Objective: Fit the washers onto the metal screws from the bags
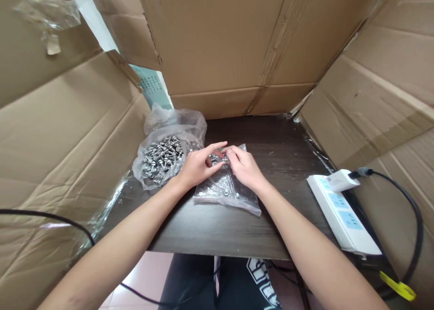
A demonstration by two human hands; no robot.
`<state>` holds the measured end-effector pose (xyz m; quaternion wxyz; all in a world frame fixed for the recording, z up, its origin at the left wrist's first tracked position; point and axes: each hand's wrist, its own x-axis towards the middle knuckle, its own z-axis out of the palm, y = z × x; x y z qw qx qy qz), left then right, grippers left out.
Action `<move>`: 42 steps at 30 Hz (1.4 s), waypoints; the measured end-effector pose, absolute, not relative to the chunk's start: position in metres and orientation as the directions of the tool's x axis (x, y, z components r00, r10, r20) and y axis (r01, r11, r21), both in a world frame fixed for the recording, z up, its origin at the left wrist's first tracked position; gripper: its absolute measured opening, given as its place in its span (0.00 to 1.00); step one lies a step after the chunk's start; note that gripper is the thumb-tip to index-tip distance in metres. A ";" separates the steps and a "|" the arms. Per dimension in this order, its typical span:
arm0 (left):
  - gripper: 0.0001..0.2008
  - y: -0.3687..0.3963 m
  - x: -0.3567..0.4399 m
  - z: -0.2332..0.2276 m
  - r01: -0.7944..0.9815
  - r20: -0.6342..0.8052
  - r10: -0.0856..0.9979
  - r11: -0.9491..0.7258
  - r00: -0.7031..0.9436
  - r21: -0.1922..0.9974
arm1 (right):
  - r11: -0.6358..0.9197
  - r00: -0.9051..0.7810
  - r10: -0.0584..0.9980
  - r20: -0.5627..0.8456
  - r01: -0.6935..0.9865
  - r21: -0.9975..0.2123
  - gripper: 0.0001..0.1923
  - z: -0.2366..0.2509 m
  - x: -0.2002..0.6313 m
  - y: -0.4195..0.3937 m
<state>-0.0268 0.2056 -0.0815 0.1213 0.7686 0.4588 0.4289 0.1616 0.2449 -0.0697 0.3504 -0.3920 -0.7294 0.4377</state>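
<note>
Over a flat clear plastic bag (246,202), my two hands come close together. My right hand (241,163) has thumb and fingers pinched on a small metal bolt (225,159), partly hidden by the fingertips. My left hand (200,165) faces it with thumb and index finger spread apart, and nothing is visibly gripped there. Small metal nuts (226,193) lie in or on the flat bag, and more metal pieces show between the hands. Left of my left hand, an opened plastic bag (138,167) holds a heap of bolts (162,158).
Cardboard walls (220,43) enclose the dark wooden table (203,231) at the back and sides. A white power strip (342,215) with a plugged-in adapter (341,180) lies at the right. Black cables (418,224) run along both sides. More crumpled plastic (190,118) sits behind the bolts.
</note>
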 end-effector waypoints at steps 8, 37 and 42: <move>0.25 0.205 -0.027 -0.081 0.595 0.538 0.814 -0.548 0.218 0.588 | 0.286 -0.468 0.872 0.141 0.255 -0.924 0.15 -0.070 0.161 0.246; 0.08 0.208 -0.028 -0.086 0.648 0.522 0.811 -0.551 0.265 0.526 | 0.410 -0.470 0.841 0.269 0.228 -0.883 0.13 -0.068 0.160 0.239; 0.08 0.207 -0.027 -0.085 0.643 0.550 0.791 -0.571 0.267 0.510 | 0.395 -0.473 0.850 0.233 0.279 -0.875 0.16 -0.067 0.162 0.239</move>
